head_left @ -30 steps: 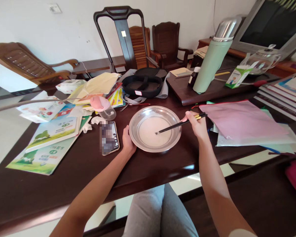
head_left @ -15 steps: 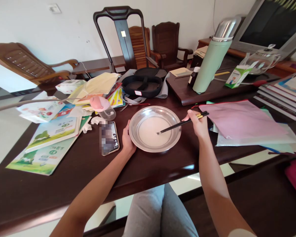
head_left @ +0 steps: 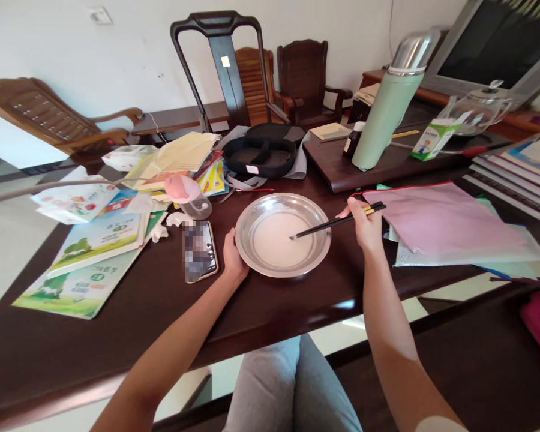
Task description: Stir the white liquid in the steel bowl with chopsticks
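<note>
A shallow round metal basin (head_left: pixel 314 260) stands on the dark wooden table (head_left: pixel 270 309), with a whitish layer (head_left: pixel 276 243) covering its bottom; whether it is liquid or powder I cannot tell. My left hand (head_left: pixel 234 258) grips the basin's left rim, thumb on the edge and the other fingers mostly hidden beneath. In my right hand (head_left: pixel 363 223), to the right of the basin, is a pair of black chopsticks (head_left: pixel 317 229) with gold bands near the top. They slant down to the left over the rim, and their tips are at the white layer.
A phone (head_left: pixel 201 252) lies left of my left hand, near crumpled tissues and a pink-lidded cup (head_left: pixel 186 195). Booklets (head_left: pixel 99 258) cover the left side. Behind the basin is an open black case (head_left: pixel 258 157). A pink pouch (head_left: pixel 441 219) lies right; a green thermos (head_left: pixel 384 114) stands behind.
My right hand and the chopsticks have shifted slightly to the right, and the tips have moved a little right and up within the basin. My left hand stays at the rim.
</note>
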Action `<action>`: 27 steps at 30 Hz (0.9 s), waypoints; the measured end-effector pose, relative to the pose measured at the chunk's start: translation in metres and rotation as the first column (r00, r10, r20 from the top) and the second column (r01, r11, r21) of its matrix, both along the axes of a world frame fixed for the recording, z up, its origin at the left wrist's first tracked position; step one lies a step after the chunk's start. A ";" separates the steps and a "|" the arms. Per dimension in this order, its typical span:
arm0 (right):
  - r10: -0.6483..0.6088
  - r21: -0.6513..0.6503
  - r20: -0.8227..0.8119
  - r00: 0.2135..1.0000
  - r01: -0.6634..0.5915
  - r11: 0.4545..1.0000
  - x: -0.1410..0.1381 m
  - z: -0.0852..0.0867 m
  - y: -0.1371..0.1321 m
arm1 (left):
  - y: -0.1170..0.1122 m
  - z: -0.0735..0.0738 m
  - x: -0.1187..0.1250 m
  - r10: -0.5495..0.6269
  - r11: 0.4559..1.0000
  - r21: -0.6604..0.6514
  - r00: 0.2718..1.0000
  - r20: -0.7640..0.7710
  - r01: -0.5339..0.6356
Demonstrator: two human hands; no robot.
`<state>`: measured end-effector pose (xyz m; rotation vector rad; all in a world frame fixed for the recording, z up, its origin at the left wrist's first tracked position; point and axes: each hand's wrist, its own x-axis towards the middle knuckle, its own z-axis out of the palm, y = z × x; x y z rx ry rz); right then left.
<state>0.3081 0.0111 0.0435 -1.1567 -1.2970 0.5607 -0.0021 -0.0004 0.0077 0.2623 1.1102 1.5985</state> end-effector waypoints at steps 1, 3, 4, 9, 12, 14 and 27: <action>0.038 -0.014 0.001 0.999 -0.038 0.999 -0.001 0.001 -0.001 | 0.000 -0.001 0.000 -0.003 1.000 -0.008 1.000 -0.001 0.003; 0.148 -0.048 0.028 0.989 -0.146 0.988 -0.006 0.002 -0.003 | 0.000 -0.001 -0.001 -0.002 1.000 -0.013 1.000 -0.004 0.002; 0.202 -0.061 0.047 0.978 -0.199 0.978 -0.009 0.002 -0.004 | 0.000 -0.001 0.000 0.000 1.000 -0.014 1.000 -0.004 0.000; 0.190 -0.020 0.105 0.976 -0.189 0.982 -0.014 0.003 -0.004 | -0.001 0.001 0.001 0.016 1.000 -0.027 1.000 0.015 -0.016; 0.044 0.015 0.062 0.997 -0.045 0.999 -0.005 0.001 -0.001 | 0.000 0.001 0.001 0.015 1.000 0.005 1.000 0.010 -0.015; -0.003 0.020 0.023 1.000 0.002 1.000 -0.001 0.001 -0.001 | 0.001 0.001 0.001 0.015 0.998 0.053 1.000 0.000 -0.015; 0.084 0.013 0.011 0.996 -0.085 0.996 -0.009 0.002 -0.002 | -0.001 0.000 0.000 0.014 1.000 -0.020 1.000 -0.001 -0.014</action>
